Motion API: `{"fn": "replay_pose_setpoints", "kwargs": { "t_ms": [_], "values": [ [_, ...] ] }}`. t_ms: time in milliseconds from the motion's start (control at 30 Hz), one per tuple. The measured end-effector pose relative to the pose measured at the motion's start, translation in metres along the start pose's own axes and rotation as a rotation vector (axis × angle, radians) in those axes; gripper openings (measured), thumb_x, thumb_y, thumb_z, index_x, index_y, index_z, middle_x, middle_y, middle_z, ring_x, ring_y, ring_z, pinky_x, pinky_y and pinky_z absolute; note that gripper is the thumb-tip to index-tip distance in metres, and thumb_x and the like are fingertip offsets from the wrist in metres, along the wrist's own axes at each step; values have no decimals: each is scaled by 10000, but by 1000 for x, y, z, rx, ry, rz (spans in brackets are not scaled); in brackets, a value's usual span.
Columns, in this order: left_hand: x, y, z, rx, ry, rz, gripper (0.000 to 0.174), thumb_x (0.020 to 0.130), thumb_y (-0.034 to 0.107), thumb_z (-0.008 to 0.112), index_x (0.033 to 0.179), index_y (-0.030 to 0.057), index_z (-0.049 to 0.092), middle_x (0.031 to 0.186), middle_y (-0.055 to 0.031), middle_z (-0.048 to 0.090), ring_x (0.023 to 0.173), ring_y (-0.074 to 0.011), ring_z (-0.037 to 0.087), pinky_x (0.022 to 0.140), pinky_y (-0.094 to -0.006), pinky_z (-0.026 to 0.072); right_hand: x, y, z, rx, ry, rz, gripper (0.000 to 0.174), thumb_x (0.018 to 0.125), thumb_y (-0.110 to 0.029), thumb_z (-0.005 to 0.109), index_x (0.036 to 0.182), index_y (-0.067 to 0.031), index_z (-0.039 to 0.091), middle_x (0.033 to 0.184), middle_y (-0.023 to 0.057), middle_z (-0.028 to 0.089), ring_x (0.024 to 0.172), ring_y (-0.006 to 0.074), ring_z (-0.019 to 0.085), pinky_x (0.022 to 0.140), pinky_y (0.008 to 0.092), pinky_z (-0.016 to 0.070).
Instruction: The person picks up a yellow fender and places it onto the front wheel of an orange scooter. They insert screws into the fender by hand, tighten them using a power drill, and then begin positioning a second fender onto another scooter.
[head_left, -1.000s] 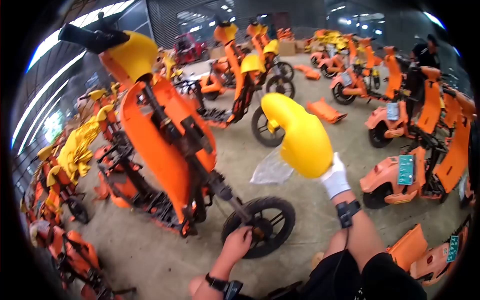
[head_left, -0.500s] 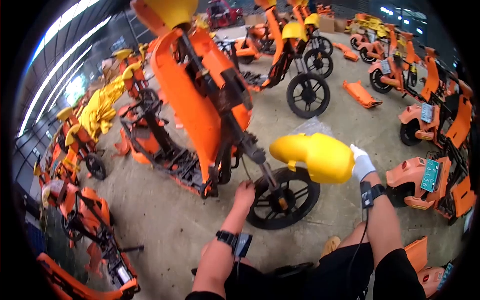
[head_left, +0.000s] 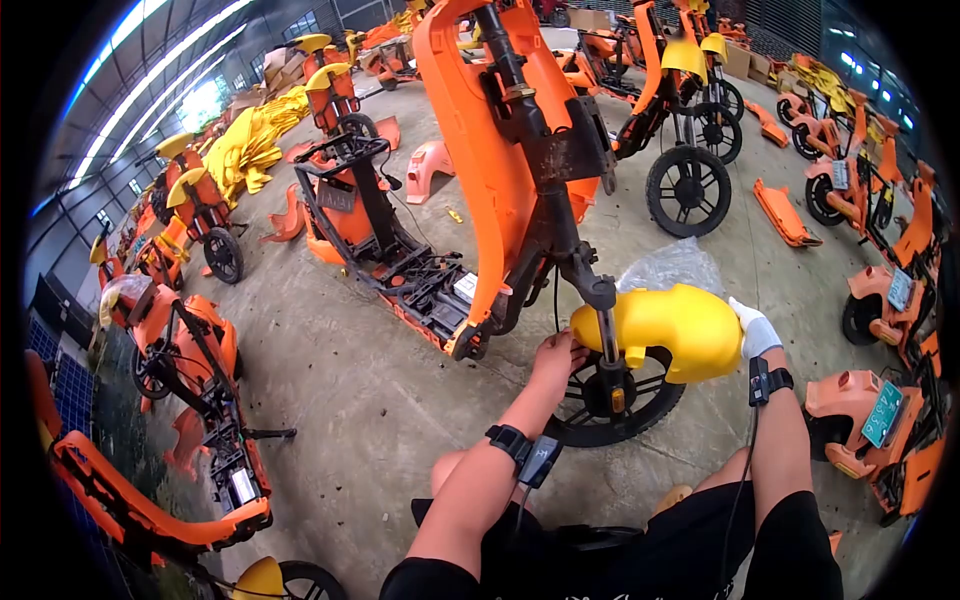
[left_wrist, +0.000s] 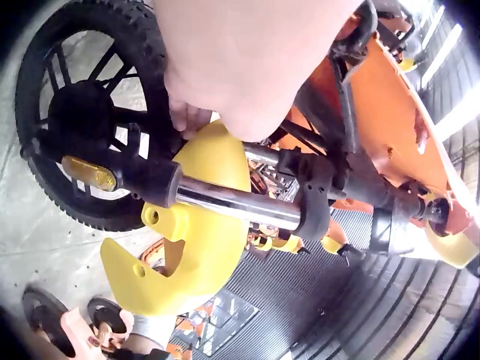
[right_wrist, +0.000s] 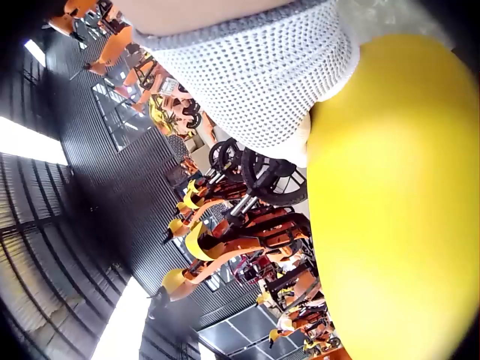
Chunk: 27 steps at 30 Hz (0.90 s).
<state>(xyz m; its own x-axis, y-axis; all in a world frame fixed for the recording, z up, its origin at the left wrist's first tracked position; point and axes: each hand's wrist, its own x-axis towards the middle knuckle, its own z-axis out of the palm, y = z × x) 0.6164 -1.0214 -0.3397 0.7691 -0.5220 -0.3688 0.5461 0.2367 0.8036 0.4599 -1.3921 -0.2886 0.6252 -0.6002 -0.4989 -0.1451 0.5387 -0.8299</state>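
A yellow front fender (head_left: 670, 325) lies across the top of the front wheel (head_left: 650, 412), its left end between the legs of the scooter's fork (head_left: 608, 335). My right hand (head_left: 755, 328), in a white glove, grips the fender's outer end; in the right wrist view the fender hides those fingertips. My bare left hand (head_left: 556, 362) is at the fender's inner end beside the fork, fingers bent around its edge. In the left wrist view, mounting tabs with holes show on the fender (left_wrist: 202, 262), next to the shiny fork tube (left_wrist: 232, 204) and an amber reflector (left_wrist: 90, 172).
The stripped orange scooter body (head_left: 460, 180) rises just beyond my left hand. A clear plastic bag (head_left: 675, 268) lies behind the wheel. More scooters stand on both sides, one with a green plate (head_left: 882, 415). An orange panel (head_left: 787, 213) lies on the floor.
My right hand has lowered the fender from in front of the wheel into the fork, over the tyre. My left hand has moved up from the hub area to the fender's inner end.
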Motion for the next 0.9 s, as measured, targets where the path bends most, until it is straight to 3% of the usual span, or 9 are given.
{"fn": "replay_pose_setpoints", "kwargs": {
  "t_ms": [167, 267, 333, 367, 500, 533, 700, 767, 900],
  "values": [
    [13, -2, -8, -77, -85, -90, 261, 997, 319, 580, 1019, 64, 531, 807, -14, 558, 684, -131, 534, 610, -283, 436, 62, 6, -18, 127, -91, -111, 384, 990, -300, 575, 1203, 19, 577, 1101, 157, 686, 945, 283, 673, 827, 402, 555],
    [9, 6, -2, -166, 13, -72, 278, 978, 345, 609, 989, 75, 542, 780, 2, 530, 667, -111, 481, 613, -275, 398, 45, -10, -4, 450, -269, -179, 737, 966, -364, 593, 1451, 89, 272, 1382, 249, 489, 1281, 325, 497, 1080, 438, 411],
    [14, 15, -6, -253, 50, -49, 276, 983, 340, 598, 1029, 70, 565, 843, -12, 578, 733, -122, 519, 686, -296, 429, 32, -9, 11, 457, -343, -182, 737, 963, -351, 599, 1454, 88, 268, 1383, 254, 484, 1282, 329, 492, 1085, 431, 403],
    [15, 16, -4, -313, 34, -27, 302, 999, 312, 569, 1127, 38, 554, 997, -53, 619, 861, -168, 591, 803, -335, 494, 26, -6, 19, 466, -417, -194, 737, 960, -338, 606, 1457, 86, 264, 1383, 259, 479, 1282, 333, 487, 1090, 424, 395],
    [-2, 30, 10, -518, -41, 14, 321, 1050, 218, 438, 1250, -32, 458, 1283, -158, 553, 1189, -283, 580, 1069, -456, 460, 42, 20, 25, 312, -226, -321, 392, 966, -191, 589, 1277, 29, 496, 1274, 175, 587, 1176, 299, 570, 1021, 400, 454],
    [-2, 31, 12, -523, -19, 18, 305, 1061, 191, 389, 1252, -37, 453, 1309, -165, 542, 1222, -293, 565, 1080, -473, 450, 30, 21, 34, 312, -185, -335, 235, 975, -145, 560, 1163, -4, 563, 1223, 141, 624, 1132, 286, 600, 990, 403, 479],
    [-6, 33, 18, -536, 42, 85, 279, 1052, 186, 420, 1202, -43, 474, 1272, -160, 558, 1193, -296, 582, 1054, -464, 475, -2, 30, 56, 458, -126, -122, 300, 990, -173, 551, 1243, -12, 546, 1231, 146, 628, 1123, 303, 611, 999, 429, 482],
    [-7, 37, 20, -552, 74, 83, 268, 1048, 182, 433, 1185, -41, 489, 1250, -160, 570, 1177, -295, 588, 1051, -453, 481, -41, 26, 78, 548, -286, 36, 347, 996, -220, 564, 1282, -26, 530, 1244, 142, 625, 1136, 302, 608, 1010, 445, 478],
    [-2, 27, 16, -569, 78, 129, 233, 1033, 176, 478, 1159, -19, 478, 1244, -155, 569, 1157, -298, 597, 1035, -448, 492, -40, 31, 92, 499, -277, -149, 378, 989, -254, 585, 1293, -37, 524, 1245, 128, 626, 1141, 297, 608, 1016, 454, 478]
  ]
}}
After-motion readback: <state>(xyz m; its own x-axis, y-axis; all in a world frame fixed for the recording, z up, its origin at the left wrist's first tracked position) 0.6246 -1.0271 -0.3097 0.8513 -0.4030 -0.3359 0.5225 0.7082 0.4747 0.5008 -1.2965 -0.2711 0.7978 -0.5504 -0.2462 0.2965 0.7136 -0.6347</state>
